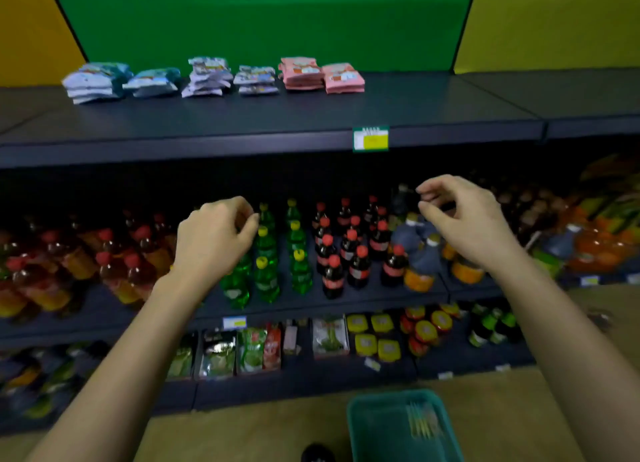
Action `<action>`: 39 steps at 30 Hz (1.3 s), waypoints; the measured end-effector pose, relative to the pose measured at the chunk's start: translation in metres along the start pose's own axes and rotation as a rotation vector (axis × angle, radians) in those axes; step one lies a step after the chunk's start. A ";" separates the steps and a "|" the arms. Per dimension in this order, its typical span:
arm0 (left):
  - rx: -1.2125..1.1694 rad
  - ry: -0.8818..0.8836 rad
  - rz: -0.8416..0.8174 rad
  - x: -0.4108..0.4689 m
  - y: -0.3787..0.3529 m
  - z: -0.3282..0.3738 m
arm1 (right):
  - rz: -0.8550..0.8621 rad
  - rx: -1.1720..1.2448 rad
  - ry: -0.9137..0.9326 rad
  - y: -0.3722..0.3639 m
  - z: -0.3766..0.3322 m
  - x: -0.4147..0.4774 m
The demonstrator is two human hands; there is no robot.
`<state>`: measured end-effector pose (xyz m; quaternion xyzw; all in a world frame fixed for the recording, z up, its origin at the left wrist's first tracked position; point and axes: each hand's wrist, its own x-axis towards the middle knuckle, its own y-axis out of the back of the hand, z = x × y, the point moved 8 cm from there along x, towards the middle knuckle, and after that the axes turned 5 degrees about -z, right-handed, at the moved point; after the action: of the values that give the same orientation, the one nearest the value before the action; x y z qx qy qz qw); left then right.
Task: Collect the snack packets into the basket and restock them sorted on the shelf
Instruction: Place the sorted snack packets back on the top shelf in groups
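Note:
Snack packets lie in sorted stacks on the top shelf (415, 108): teal packets (95, 80) at the left, pale blue-white packets (209, 77) in the middle, pink packets (320, 74) to their right. A green basket (401, 423) stands on the floor at the bottom, with no packets showing inside. My left hand (216, 233) hovers in front of the bottle shelf, fingers curled and holding nothing. My right hand (460, 215) is raised at the same height, fingers loosely bent and apart, with nothing in it. Both hands are well below the packet stacks.
The middle shelf holds several bottles: red-capped orange drinks (114, 264), green bottles (266, 253), dark cola bottles (346, 250). The lower shelf carries pouches and jars (377, 337). A price tag (370, 138) hangs on the top shelf edge. A dark shoe tip (317, 453) shows by the basket.

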<state>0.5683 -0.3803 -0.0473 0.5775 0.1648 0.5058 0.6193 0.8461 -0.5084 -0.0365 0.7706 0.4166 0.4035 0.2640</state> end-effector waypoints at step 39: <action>-0.010 0.342 -0.809 -0.295 -0.601 0.146 | -0.676 0.049 -0.604 -0.251 0.541 -0.341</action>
<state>0.8177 -0.5943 -0.6491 0.3714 0.4754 0.3117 0.7341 1.0821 -0.7091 -0.6493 0.6806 0.5586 0.0418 0.4723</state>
